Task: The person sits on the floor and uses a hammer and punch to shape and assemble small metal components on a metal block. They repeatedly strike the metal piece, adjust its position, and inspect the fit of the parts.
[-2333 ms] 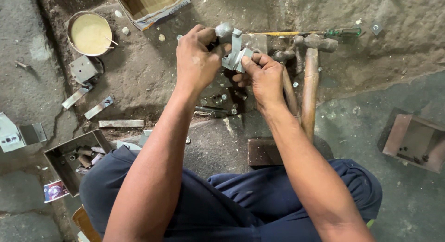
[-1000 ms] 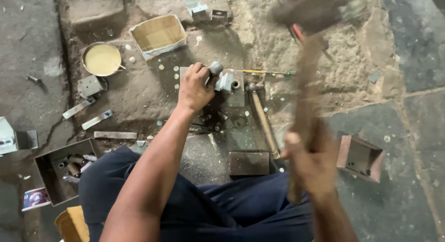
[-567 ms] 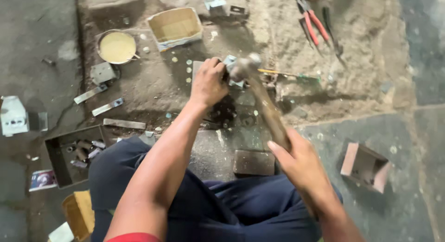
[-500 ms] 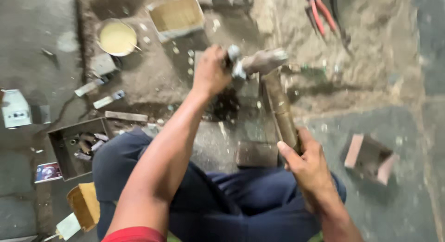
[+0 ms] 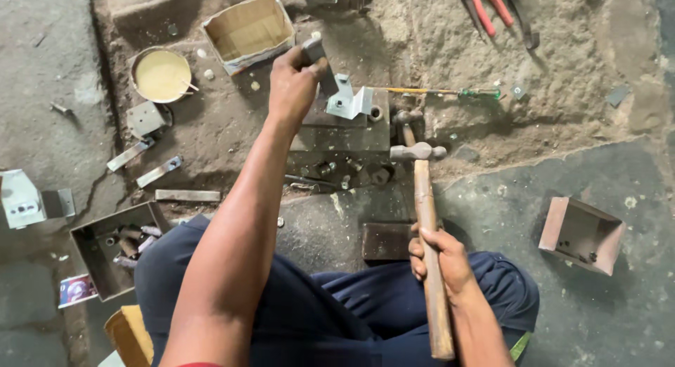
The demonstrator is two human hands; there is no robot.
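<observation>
**Bracket held on the block, hammer drawn back**

The left hand [image 5: 294,86] clenches a short grey metal punch [image 5: 314,52], whose lower end meets a bent grey sheet-metal bracket [image 5: 349,100]. The bracket sits on the top of a dark rectangular steel block [image 5: 344,131] set in the dirt floor, just at 4 o'clock of the gripping fingers. The right hand [image 5: 439,258] grasps a long wooden-handled hammer [image 5: 425,219] low on its shaft; the steel head lies at 12 o'clock of that hand, just beside the block's right edge and apart from the bracket. A thin green-handled screwdriver [image 5: 443,92] lies at 3 o'clock of the bracket. An open cardboard box [image 5: 247,26] stands at 10 o'clock, a round tin of yellow paste [image 5: 161,74] farther at 9 o'clock. Open grey floor spreads at 4 o'clock, up to a rusty metal tray [image 5: 581,233].
</observation>
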